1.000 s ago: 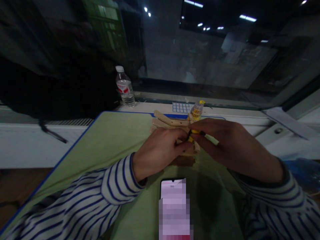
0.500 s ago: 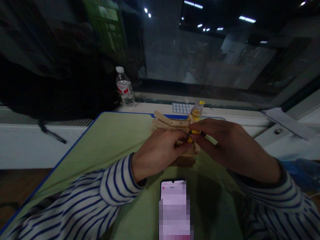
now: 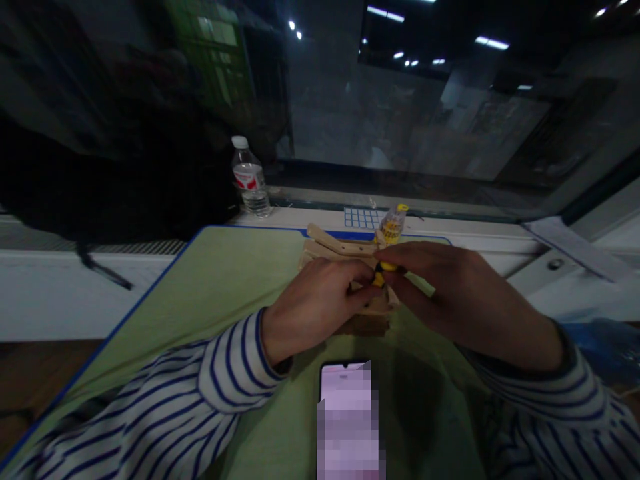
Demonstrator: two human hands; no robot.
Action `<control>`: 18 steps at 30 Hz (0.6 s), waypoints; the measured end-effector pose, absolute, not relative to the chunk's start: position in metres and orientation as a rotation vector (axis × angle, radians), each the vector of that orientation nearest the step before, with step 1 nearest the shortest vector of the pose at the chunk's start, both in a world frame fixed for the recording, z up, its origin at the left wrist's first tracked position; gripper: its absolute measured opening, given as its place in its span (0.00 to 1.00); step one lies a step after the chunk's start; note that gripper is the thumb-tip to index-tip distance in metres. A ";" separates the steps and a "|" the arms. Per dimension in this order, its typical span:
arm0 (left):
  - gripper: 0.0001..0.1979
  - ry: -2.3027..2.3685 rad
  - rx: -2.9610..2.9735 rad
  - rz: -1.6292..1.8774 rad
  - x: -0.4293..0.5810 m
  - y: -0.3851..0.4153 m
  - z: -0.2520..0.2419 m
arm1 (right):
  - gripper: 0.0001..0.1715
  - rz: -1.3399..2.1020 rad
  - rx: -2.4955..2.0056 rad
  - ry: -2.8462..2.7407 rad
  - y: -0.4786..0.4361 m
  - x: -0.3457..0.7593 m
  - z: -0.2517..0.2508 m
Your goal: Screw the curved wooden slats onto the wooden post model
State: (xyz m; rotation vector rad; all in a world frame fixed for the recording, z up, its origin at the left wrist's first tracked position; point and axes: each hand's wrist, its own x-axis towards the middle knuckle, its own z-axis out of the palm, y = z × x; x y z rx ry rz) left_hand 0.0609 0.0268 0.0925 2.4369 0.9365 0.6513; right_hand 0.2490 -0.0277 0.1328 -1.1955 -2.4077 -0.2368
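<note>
My left hand (image 3: 320, 303) is closed, its thumb and forefinger pinching a small yellow and black piece (image 3: 379, 276). From the other side, my right hand (image 3: 445, 287) grips the yellow top of the same piece between its fingertips. What kind of thing it is I cannot make out, since fingers cover much of it. Just behind and beneath the hands lies a light wooden assembly (image 3: 345, 245) of flat strips with small dark holes. My left hand hides much of it, and whether either hand touches the wood I cannot tell.
A phone (image 3: 349, 420) lies before me on the green table (image 3: 225, 273) with its blue edge. On the sill behind stand a water bottle (image 3: 251, 180) and a clear, yellow-capped bottle (image 3: 393, 225), near a blue-gridded sheet (image 3: 361, 217). Papers (image 3: 570, 243) lie to the right.
The fingertips of my right hand have shifted slightly on the yellow and black piece, and more of its yellow top shows. My left hand stays nearly in place.
</note>
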 end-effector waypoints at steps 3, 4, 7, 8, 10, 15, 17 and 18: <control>0.09 0.928 2.437 0.638 0.061 0.027 0.093 | 0.11 -0.240 -1.202 -2.416 -0.027 0.249 0.133; 0.09 0.920 2.437 0.636 0.061 0.027 0.092 | 0.11 -0.244 -1.207 -2.417 -0.027 0.249 0.133; 0.10 0.895 2.447 0.634 0.061 0.028 0.091 | 0.12 -0.248 -1.224 -2.414 -0.026 0.249 0.132; 0.10 0.890 2.453 0.635 0.060 0.028 0.091 | 0.12 -0.243 -1.227 -2.411 -0.026 0.249 0.133; 0.10 0.879 2.462 0.639 0.060 0.029 0.090 | 0.13 -0.231 -1.227 -2.411 -0.025 0.248 0.133; 0.12 0.870 2.480 0.629 0.060 0.029 0.090 | 0.14 -0.258 -1.241 -2.404 -0.026 0.249 0.134; 0.12 0.884 2.478 0.622 0.059 0.028 0.091 | 0.15 -0.266 -1.255 -2.403 -0.027 0.249 0.134; 0.11 0.891 2.469 0.625 0.059 0.027 0.092 | 0.15 -0.266 -1.261 -2.404 -0.027 0.249 0.134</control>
